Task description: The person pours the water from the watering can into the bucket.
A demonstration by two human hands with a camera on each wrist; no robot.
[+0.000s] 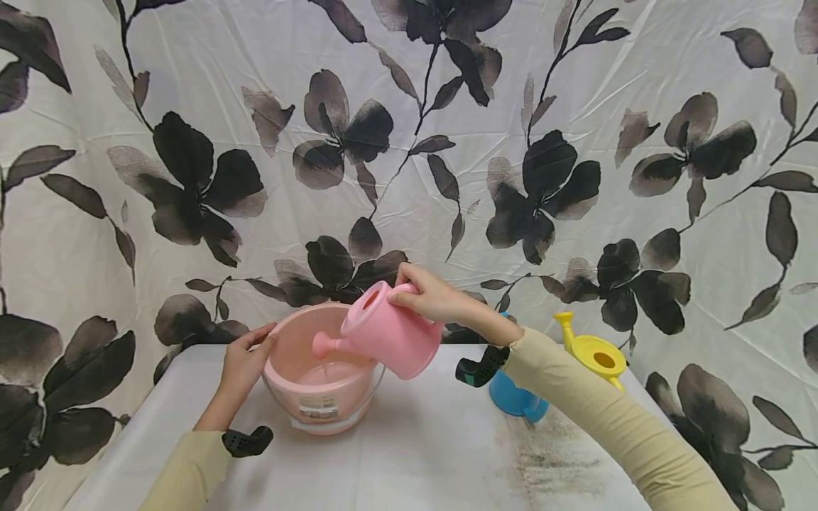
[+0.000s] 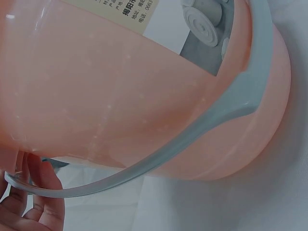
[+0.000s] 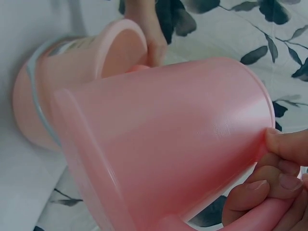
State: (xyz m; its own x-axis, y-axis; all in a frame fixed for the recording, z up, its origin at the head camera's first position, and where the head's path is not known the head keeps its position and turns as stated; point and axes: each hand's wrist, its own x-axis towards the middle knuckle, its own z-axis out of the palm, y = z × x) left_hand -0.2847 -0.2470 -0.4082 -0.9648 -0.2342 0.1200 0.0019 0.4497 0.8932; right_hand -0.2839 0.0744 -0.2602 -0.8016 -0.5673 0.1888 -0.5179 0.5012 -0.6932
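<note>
A pink watering can (image 1: 399,333) is tilted to the left, its round spout head over the opening of a pale pink bucket (image 1: 319,408). Thin streaks of water show below the spout, inside the bucket. My right hand (image 1: 431,294) grips the can by its handle, thumb at the can's rim, as the right wrist view also shows. On the bucket's left side, my left hand (image 1: 246,362) holds the rim; its curled fingers (image 2: 50,192) appear beside the grey carrying handle (image 2: 159,156). That handle hangs down across the bucket's front, near a printed label (image 1: 318,407).
Behind my right forearm stand a blue watering can (image 1: 511,397) and a yellow watering can (image 1: 597,355), both partly hidden. Dark smudges (image 1: 556,454) mark the white table (image 1: 409,461) at the right. A flower-printed cloth (image 1: 447,177) hangs behind the table.
</note>
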